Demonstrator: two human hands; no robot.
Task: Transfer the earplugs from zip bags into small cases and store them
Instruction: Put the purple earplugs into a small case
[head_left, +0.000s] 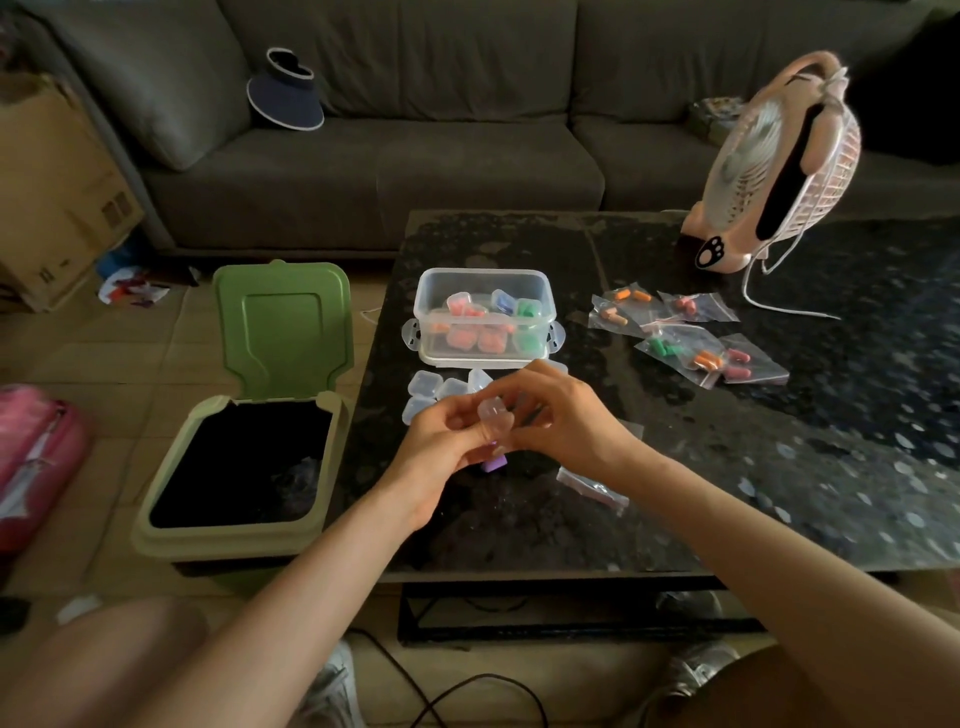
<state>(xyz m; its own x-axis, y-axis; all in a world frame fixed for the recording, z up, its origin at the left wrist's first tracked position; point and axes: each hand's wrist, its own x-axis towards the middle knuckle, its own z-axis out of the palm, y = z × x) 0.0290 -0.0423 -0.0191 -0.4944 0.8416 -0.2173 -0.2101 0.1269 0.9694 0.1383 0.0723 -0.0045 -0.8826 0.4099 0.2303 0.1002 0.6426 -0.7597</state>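
Hands: your left hand (447, 441) and right hand (563, 415) meet at the centre of the frame, over the near part of the tabletop (779, 467). Both pinch one small clear case (496, 422) with curled fingers. I cannot tell if its lid is open.
Case risk: it is hard, glossy plastic with rounded corners. If you pull the lid with too much force, I think it can jump out of your fingers.
Purple earplug (493, 462): a soft, matt foam piece just under your left fingers. I cannot tell if you hold it or if it lies on the tabletop. It looks like a short cylinder, so it may roll, and the open bin (234, 535) at the lower left stands just beside the table edge.
Empty zip bag (592, 486): thin, crinkled clear film, lower right of your hands. It is very light, so a wrist or moving air could sweep it off.
Empty cases (436, 389): a small clear group just behind your hands, easy to knock.
Storage box (426, 299): clear, rectangular, with side clips and no lid on. It holds filled cases in red, blue and green.
Zip bags (691, 338): to the right of the box, flat and overlapping, with orange, green and pink earplugs inside. The smooth film may slide when you take one.
Far: a pink fan (779, 156) with a wire grille at the upper right, and a grey fabric sofa (415, 171) with a dark visor (285, 93) on it at the top.
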